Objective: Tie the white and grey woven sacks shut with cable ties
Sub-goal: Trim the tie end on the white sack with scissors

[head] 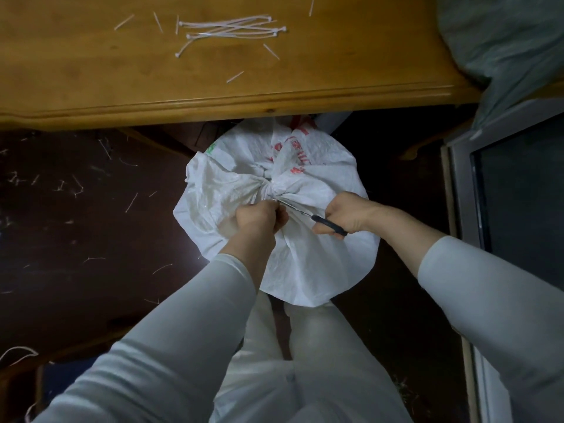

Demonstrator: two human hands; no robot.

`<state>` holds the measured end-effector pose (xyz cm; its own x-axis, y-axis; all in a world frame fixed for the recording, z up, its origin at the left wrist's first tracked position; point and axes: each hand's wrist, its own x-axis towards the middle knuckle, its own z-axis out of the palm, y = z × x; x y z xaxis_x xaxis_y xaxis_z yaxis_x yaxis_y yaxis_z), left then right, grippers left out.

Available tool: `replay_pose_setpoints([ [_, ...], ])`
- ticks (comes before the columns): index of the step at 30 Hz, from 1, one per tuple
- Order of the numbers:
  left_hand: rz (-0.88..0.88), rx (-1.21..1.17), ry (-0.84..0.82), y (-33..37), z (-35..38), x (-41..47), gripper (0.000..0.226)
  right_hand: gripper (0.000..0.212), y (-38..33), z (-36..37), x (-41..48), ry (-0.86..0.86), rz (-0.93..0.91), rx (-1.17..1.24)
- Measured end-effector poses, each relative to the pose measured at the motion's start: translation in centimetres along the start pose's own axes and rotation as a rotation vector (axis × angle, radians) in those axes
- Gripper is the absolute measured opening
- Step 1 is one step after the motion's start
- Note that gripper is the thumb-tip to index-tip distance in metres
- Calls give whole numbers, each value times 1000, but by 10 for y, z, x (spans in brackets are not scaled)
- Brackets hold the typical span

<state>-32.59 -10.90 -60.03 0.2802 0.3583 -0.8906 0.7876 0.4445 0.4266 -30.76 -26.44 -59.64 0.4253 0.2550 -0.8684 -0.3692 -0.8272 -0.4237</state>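
Observation:
A white woven sack (308, 264) with red print stands on the dark floor below the table edge, its mouth gathered into a tight neck (268, 186). My left hand (259, 216) is closed on something thin beside the neck, probably the cable tie's tail; the tie itself is hard to make out. Black-handled scissors (328, 224) are gripped in my right hand (346, 213), their blades pointing left towards the neck and my left hand. A grey-green sack (506, 41) lies at the upper right.
A wooden table (213, 96) spans the top, with a loose bunch of white cable ties (235, 30) and cut-off tails on it. Trimmed tie bits litter the dark floor (76, 190). A metal-framed glass panel (518, 193) stands at the right.

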Motion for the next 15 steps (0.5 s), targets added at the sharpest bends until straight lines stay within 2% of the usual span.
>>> replay_pose_setpoints([
  [3,14,19,-6,1,2,4,15,31,2,6,3,90,-14,-32],
  [6,-2,44,-15,1,3,3,7,30,5,10,1,123,-22,-20],
  [11,-3,120,-2,0,3,7,25,32,5,14,-3,162,-40,-28],
  [15,3,121,-6,0,5,10,9,36,5,14,-3,183,-45,-29],
])
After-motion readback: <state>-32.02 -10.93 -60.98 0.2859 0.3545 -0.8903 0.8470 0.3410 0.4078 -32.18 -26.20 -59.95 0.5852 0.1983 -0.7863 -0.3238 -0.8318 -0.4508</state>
